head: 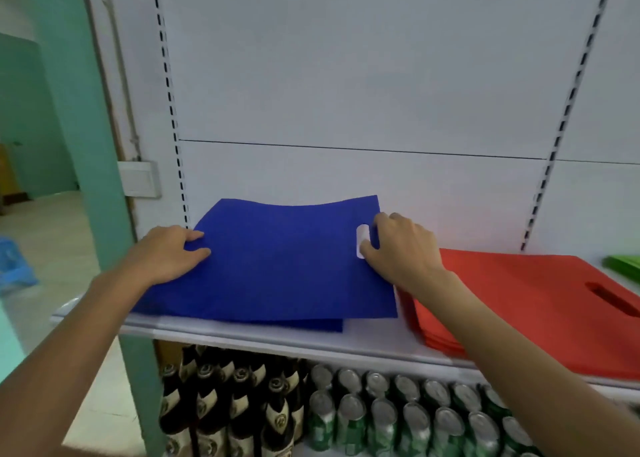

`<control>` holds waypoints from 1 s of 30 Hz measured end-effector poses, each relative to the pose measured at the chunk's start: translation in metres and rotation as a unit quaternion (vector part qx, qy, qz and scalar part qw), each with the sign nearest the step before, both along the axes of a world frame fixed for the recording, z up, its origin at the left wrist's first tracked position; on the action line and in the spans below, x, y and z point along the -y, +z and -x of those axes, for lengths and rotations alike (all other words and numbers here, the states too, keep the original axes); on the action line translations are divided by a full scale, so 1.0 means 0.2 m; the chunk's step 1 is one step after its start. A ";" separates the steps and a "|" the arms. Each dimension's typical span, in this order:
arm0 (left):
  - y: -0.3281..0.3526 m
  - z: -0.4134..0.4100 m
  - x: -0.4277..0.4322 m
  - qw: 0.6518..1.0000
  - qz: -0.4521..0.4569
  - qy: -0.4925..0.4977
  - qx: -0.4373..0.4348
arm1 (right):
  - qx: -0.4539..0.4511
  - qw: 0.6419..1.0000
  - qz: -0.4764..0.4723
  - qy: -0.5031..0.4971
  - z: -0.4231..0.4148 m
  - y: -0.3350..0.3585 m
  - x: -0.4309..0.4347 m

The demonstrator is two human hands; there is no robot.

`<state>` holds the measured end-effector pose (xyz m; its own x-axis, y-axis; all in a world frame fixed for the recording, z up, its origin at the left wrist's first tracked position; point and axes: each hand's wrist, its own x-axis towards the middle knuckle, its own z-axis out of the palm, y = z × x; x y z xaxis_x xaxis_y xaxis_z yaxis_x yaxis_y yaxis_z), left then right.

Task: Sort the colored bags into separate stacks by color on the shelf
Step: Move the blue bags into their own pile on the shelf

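Pinched at its ends by left hand [166, 254] and right hand [401, 248] (well apart), the blue bag [277, 269] could be laid askew over the red stack [519, 294] if released unevenly.

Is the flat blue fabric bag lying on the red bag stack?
No, the flat blue fabric bag lies beside the red bag stack, on another blue bag.

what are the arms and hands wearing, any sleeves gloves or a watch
The left hand and right hand wear no gloves, and no rings, watch or bracelet show. The left forearm and right forearm are uncovered down to the picture's edge, no sleeves in view.
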<state>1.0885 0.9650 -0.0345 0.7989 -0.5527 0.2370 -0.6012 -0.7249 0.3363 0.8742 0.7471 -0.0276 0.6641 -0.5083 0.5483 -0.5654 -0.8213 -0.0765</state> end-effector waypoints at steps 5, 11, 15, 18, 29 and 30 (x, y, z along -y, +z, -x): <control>-0.05 -0.24 -0.13 0.999 -0.032 0.026 -0.013 | -0.034 0.999 -0.041 -0.003 -0.24 -0.06 -0.17; -0.13 -0.33 -0.14 0.998 -0.052 0.003 -0.038 | -0.067 0.994 -0.091 -0.009 -0.30 -0.16 -0.19; -0.15 -0.38 -0.17 0.997 -0.055 -0.005 -0.045 | -0.074 0.991 -0.109 -0.012 -0.33 -0.19 -0.20; -0.14 -0.38 -0.17 0.995 -0.095 -0.002 -0.027 | -0.090 0.989 -0.119 -0.017 -0.34 -0.21 -0.19; 0.02 0.10 0.18 0.993 -0.069 -0.078 0.060 | 0.024 0.992 -0.116 -0.032 0.04 0.12 0.06; 0.03 0.20 0.25 0.991 -0.057 -0.102 0.065 | 0.029 0.991 -0.120 -0.046 0.13 0.13 0.12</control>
